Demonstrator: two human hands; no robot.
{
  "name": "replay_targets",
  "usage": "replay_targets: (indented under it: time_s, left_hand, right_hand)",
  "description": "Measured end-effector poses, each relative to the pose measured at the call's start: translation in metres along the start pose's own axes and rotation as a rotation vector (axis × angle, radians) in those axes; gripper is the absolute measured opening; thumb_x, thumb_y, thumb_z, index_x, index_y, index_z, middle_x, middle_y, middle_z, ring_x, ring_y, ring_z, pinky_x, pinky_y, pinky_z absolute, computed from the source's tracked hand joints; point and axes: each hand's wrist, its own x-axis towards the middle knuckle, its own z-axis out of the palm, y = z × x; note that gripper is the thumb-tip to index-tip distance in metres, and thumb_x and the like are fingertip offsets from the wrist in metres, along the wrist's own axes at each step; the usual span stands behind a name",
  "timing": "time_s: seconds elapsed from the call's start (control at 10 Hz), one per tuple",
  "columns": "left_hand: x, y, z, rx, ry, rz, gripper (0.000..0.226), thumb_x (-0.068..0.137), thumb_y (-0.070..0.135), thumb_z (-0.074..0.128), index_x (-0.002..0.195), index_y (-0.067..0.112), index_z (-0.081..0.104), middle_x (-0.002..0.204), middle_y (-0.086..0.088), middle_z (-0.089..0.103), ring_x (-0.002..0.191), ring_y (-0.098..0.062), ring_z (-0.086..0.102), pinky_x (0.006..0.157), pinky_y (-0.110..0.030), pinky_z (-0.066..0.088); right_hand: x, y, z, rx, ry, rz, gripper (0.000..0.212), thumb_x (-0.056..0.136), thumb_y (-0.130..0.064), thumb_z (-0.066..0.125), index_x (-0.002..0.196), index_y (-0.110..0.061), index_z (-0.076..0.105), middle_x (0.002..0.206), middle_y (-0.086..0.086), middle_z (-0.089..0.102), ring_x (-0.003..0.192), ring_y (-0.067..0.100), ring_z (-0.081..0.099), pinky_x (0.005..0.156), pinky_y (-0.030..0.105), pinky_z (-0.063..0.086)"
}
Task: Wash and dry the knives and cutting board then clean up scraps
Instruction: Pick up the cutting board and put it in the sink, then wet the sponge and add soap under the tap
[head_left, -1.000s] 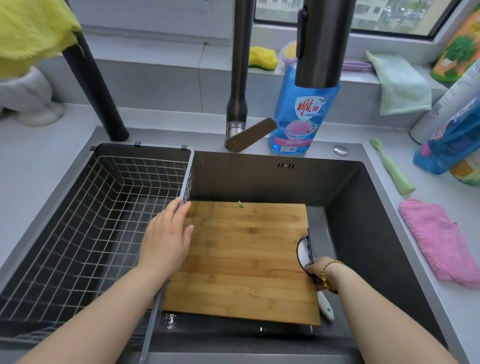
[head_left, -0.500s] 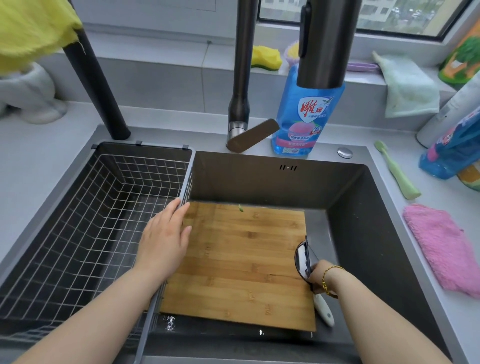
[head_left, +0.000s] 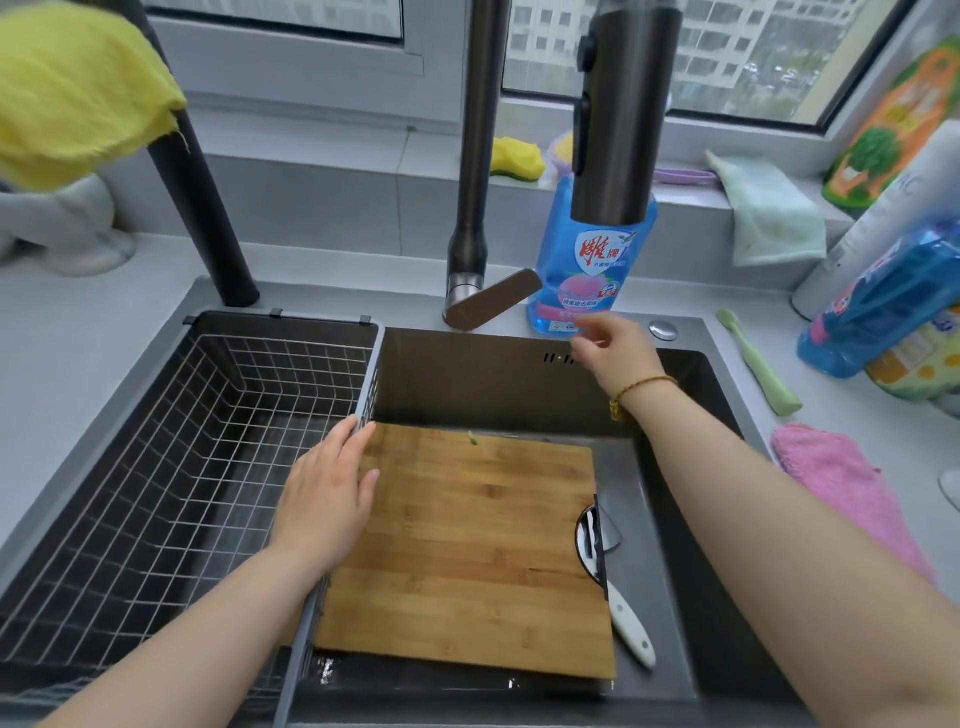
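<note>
Left hand (head_left: 327, 499): flat and spread, palm down on the left edge of the cutting board (head_left: 467, 551), fingertips at the rim of the wire basket (head_left: 171, 457); pressing, not gripping.

Right hand (head_left: 613, 348): raised over the back of the sink (head_left: 670, 571), empty, fingers loosely curled with thumb and forefinger near each other, close to the base of the blue detergent bottle (head_left: 587, 275); whether it touches the bottle cannot be told. A beaded bracelet (head_left: 641, 387) circles the wrist.

Cutting board: bamboo, lying flat in the right-hand part of the sink, a small green scrap (head_left: 474, 438) on its far edge.

Knife (head_left: 610, 582): on the sink floor, tucked against the board's right edge, white handle toward the viewer; how many blades lie there is unclear.

Sink: dark, with the wire basket filling its left part. A dark faucet (head_left: 475, 171) rises behind it, with the spray head (head_left: 621, 109) hanging over.

Counter (head_left: 67, 332): pale grey. To the right lie a green brush (head_left: 758, 364) and a pink cloth (head_left: 841, 483), with more bottles beyond.

Window ledge: yellow sponge (head_left: 517, 158), pale green cloth (head_left: 769, 213). A yellow cloth (head_left: 72, 88) hangs upper left.
</note>
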Motion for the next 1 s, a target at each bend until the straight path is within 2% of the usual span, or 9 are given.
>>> replay_targets:
  time_s: [0.1, 0.2, 0.3, 0.6, 1.0]
  left_hand:
    - [0.003, 0.002, -0.004, 0.009, -0.01, -0.006, 0.052, 0.098, 0.025, 0.037, 0.146, 0.016, 0.02, 0.155, 0.0, 0.015, 0.14, -0.018, 0.023, 0.112, -0.03, 0.018]
    - [0.01, 0.003, -0.007, -0.002, -0.004, -0.024, 0.053, 0.099, 0.025, 0.035, 0.147, 0.015, 0.016, 0.155, -0.001, 0.013, 0.141, -0.018, 0.019, 0.113, -0.03, 0.015]
    - [0.011, 0.001, -0.004, 0.01, -0.005, -0.01, 0.053, 0.099, 0.026, 0.034, 0.147, 0.015, 0.015, 0.156, 0.001, 0.012, 0.141, -0.016, 0.019, 0.113, -0.029, 0.016]
    - [0.013, -0.001, 0.0, -0.031, 0.013, -0.011, 0.05, 0.098, 0.023, 0.037, 0.146, 0.016, 0.022, 0.155, 0.001, 0.016, 0.139, -0.018, 0.025, 0.112, -0.029, 0.019]
    - [0.014, 0.0, 0.0, -0.029, 0.009, -0.013, 0.049, 0.098, 0.024, 0.035, 0.146, 0.018, 0.022, 0.155, 0.002, 0.015, 0.139, -0.017, 0.023, 0.112, -0.029, 0.018]
  right_hand:
    - [0.013, -0.04, -0.006, 0.012, 0.068, -0.147, 0.036, 0.093, -0.016, 0.049, 0.128, -0.01, 0.047, 0.126, 0.008, 0.054, 0.116, 0.019, 0.051, 0.095, 0.023, 0.041]
    - [0.024, -0.06, -0.006, -0.074, -0.001, -0.21, 0.039, 0.094, -0.015, 0.047, 0.133, -0.012, 0.044, 0.129, 0.005, 0.054, 0.119, 0.018, 0.05, 0.102, 0.028, 0.04]
    - [0.031, -0.066, -0.002, -0.162, -0.093, -0.214, 0.035, 0.095, -0.015, 0.046, 0.129, -0.011, 0.05, 0.126, 0.007, 0.058, 0.118, 0.02, 0.052, 0.102, 0.03, 0.042]
    - [0.037, -0.066, 0.005, -0.303, -0.055, -0.231, 0.027, 0.094, -0.016, 0.048, 0.115, -0.006, 0.061, 0.114, 0.011, 0.063, 0.108, 0.024, 0.056, 0.096, 0.033, 0.047]
    - [0.035, -0.062, 0.007, -0.36, -0.079, -0.209, 0.031, 0.094, -0.023, 0.048, 0.12, -0.01, 0.058, 0.116, 0.01, 0.061, 0.11, 0.025, 0.055, 0.098, 0.037, 0.047]
